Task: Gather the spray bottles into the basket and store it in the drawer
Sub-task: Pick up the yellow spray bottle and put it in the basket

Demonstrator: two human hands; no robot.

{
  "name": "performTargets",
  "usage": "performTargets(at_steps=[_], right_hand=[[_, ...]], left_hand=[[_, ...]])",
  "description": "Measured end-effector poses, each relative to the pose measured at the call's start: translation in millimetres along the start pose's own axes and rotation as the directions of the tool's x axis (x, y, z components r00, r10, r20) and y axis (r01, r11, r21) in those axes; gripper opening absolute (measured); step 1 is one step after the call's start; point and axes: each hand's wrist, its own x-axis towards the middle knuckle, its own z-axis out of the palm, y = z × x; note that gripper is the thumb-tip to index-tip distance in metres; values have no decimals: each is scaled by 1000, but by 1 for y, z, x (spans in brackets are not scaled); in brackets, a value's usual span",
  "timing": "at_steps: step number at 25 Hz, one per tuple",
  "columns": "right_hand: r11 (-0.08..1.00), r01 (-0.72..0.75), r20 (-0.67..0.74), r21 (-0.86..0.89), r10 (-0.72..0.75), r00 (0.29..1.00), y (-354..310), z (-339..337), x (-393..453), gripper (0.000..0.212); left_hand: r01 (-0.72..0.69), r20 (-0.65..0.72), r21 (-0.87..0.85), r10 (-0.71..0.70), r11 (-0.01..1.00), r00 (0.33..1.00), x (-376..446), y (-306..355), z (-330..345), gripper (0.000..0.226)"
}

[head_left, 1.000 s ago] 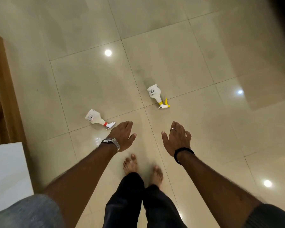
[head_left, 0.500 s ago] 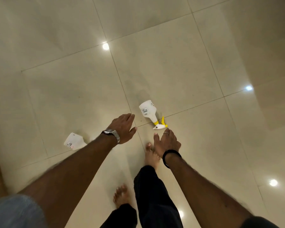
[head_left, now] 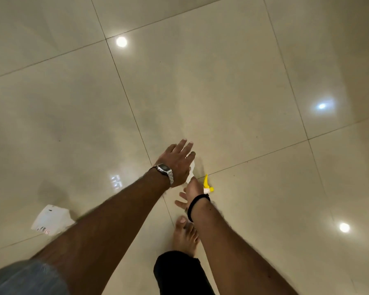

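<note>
White plastic marks both spray bottles on the floor. One, with a yellow trigger head [head_left: 207, 184], lies mostly hidden under the two hands; only a sliver of its white body [head_left: 191, 170] shows between them, so its long axis seems to run from upper left to lower right, trigger end toward the lower right. The second bottle [head_left: 51, 219] lies well apart at the lower left, partly behind the left forearm, its base end pointing left; its label carries dark bars and a small red mark, too blurred to read.

Glossy cream tiles make up the floor [head_left: 222, 92], with thin dark grout lines and round reflections of ceiling lights. A bare foot [head_left: 184, 237] and a dark trouser leg stand just below the hands.

Left hand [head_left: 176, 161], wearing a metal wristwatch [head_left: 165, 172], hovers over the yellow-trigger bottle's body with fingers spread and straight, gripping nothing. Right hand [head_left: 191, 191], with a black band [head_left: 197, 204] on its wrist, reaches down at the bottle's neck; whether it has closed on it cannot be told.
</note>
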Motion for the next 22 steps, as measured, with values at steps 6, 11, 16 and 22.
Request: performTargets(at_steps=[6, 11, 16, 22], right_hand=[[845, -217, 277, 489, 85, 957, 7, 28, 37, 62], [834, -78, 193, 546, -35, 981, 9, 34, 33, 50], [957, 177, 26, 229, -187, 982, 17, 2, -25, 46], [691, 646, 204, -323, -616, 761, 53, -41, -132, 22]], left_hand=[[66, 138, -47, -59, 997, 989, 36, -8, 23, 48], [109, 148, -165, -84, 980, 985, 10, -9, 32, 41], [212, 112, -492, -181, 845, 977, -57, 10, 7, 52], [301, 87, -876, -491, 376, 867, -177, 47, -49, 47]])
